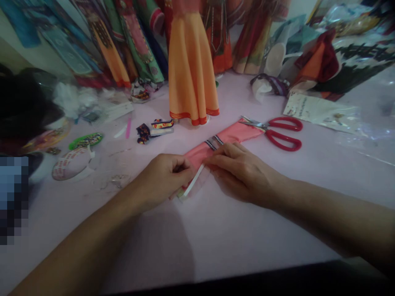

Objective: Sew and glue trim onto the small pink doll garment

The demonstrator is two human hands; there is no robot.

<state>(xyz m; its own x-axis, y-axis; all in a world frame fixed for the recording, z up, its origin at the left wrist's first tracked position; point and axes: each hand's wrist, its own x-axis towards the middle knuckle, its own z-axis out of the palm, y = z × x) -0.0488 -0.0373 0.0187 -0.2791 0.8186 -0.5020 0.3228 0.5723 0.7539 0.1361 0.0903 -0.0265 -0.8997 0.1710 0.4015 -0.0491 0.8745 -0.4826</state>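
A long folded strip of pink cloth (234, 135) with a dark patterned band lies slantwise on the pale pink table (191, 242). My left hand (162, 176) is closed in a pinch on the cloth's near end, beside a white strip (194, 184) along its edge. My right hand (243, 170) rests on the cloth just to the right, fingers pressed together against its middle. Red-handled scissors (279, 130) lie touching the cloth's far end.
An orange doll dress (191, 70) stands behind the cloth, with more bright dresses along the back. Ribbon scraps (154, 128), a pink stick (128, 126) and round tape holders (72, 163) lie at left. Paper sheets (321, 111) and heaped fabric sit at right.
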